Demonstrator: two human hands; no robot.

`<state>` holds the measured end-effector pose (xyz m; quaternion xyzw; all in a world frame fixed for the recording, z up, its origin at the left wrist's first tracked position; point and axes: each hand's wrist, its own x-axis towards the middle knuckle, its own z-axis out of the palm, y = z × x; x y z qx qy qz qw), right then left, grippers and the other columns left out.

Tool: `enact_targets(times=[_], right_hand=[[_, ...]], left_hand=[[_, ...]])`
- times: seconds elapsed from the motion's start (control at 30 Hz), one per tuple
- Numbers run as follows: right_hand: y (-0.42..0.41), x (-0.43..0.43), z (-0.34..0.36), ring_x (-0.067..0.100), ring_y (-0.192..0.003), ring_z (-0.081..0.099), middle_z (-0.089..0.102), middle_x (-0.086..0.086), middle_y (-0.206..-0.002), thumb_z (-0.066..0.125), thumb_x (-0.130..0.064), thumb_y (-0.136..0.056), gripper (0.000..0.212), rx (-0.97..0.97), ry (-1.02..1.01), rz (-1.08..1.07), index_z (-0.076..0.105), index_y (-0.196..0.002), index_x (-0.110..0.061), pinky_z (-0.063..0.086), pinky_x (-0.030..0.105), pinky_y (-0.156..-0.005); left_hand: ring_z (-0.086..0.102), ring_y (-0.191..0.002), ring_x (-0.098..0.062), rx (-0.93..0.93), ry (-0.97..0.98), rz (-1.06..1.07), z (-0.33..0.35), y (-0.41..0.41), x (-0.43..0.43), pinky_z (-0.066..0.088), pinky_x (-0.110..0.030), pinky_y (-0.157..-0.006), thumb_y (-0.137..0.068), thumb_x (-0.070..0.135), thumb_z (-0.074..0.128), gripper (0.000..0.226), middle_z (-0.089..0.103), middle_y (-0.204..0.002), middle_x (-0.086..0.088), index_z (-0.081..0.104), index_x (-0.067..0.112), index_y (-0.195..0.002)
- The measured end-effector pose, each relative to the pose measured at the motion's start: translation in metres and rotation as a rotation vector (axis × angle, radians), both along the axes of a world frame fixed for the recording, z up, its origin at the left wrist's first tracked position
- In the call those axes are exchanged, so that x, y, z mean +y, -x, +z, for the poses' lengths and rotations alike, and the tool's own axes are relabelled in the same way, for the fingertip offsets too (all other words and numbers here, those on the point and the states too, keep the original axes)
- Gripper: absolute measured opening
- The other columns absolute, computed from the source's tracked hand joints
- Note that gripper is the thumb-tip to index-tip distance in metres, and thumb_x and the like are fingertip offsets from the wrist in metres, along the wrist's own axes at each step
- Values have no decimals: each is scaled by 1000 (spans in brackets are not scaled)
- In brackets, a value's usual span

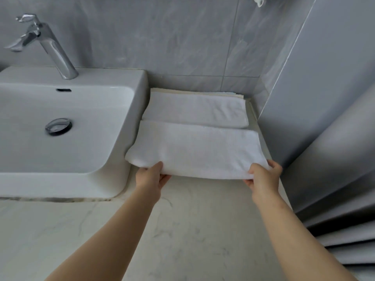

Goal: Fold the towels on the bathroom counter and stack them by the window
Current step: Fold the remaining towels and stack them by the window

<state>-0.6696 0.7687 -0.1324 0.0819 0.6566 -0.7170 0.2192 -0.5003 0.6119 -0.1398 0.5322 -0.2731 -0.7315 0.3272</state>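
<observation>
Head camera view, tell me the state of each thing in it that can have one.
Front towel: folded, near edge held by both hands.
Back towel: folded, lying flat behind it.
Left hand: grips the front towel's near left edge.
Right hand: grips its near right corner.
Faucet: off, no water running.
Sink: holds no water.

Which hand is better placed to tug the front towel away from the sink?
Probably the left hand: it grips the front towel at the end beside the sink; the right hand grips the opposite end.
</observation>
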Motion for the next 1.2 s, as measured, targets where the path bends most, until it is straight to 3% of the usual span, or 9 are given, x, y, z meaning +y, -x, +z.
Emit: enact_targets(times=[0.17,0.27,0.4,0.53,0.7,0.83,0.93,1.1,1.2], right_hand=[[-6,31,-8,25,-74,55,53,12,-92,42,7,-79,21,-76,-135,124,46,-94,-6,50,32,-60],[3,35,-5,24,-72,52,53,14,-91,47,0,-82,13,-47,-188,118,50,-94,-4,50,35,-62],[14,25,-4,28,-82,51,54,31,-117,59,-12,-86,45,-4,-354,169,45,-119,15,45,55,-93],[22,15,-4,28,-88,56,62,23,-107,62,-11,-86,22,129,-486,290,59,-99,7,45,34,-76],[29,13,2,31,-83,56,59,18,-96,59,-6,-81,16,110,-635,448,59,-94,2,45,36,-76],[27,8,3,26,-79,48,50,11,-90,56,-7,-80,15,80,-658,484,50,-93,-1,37,31,-72],[26,4,4,28,-92,50,52,9,-100,62,-18,-85,26,37,-570,457,49,-102,-4,41,36,-79],[30,4,1,29,-92,50,52,13,-103,60,-11,-86,35,31,-621,474,53,-117,3,39,33,-78],[31,5,3,30,-91,49,53,14,-102,56,-4,-84,29,28,-629,495,52,-112,-1,38,33,-77]], left_hand=[[61,-86,-27,-27,-63,14,-16,-31,7,52,-40,-74,-87,-2,56,24,60,-95,-11,51,9,-108],[61,-82,-23,-15,-47,126,-11,-37,-6,51,-39,-75,-87,10,62,28,61,-92,-7,51,12,-113],[57,-92,-27,-71,-27,87,-7,-35,-10,49,-39,-79,-89,4,60,38,56,-109,-12,47,6,-124],[57,-88,-28,-165,26,-14,-2,-36,-11,46,-37,-77,-86,-8,56,40,53,-113,-15,47,4,-123],[54,-97,-31,-349,152,-319,9,-48,-13,48,-38,-80,-80,-17,52,48,58,-101,-11,53,10,-120],[56,-94,-28,-421,198,-336,26,-39,-17,48,-34,-81,-82,8,66,27,59,-99,-9,55,12,-107],[58,-102,-31,-416,189,-299,31,-27,-26,47,-41,-95,-87,33,64,36,61,-108,-12,56,8,-112],[47,-115,-33,-555,290,-397,38,-13,-49,41,-46,-102,-86,-5,48,49,45,-134,-17,45,14,-131],[45,-112,-31,-637,340,-502,43,-6,-54,42,-39,-100,-89,-3,48,56,41,-130,-16,34,16,-139]])
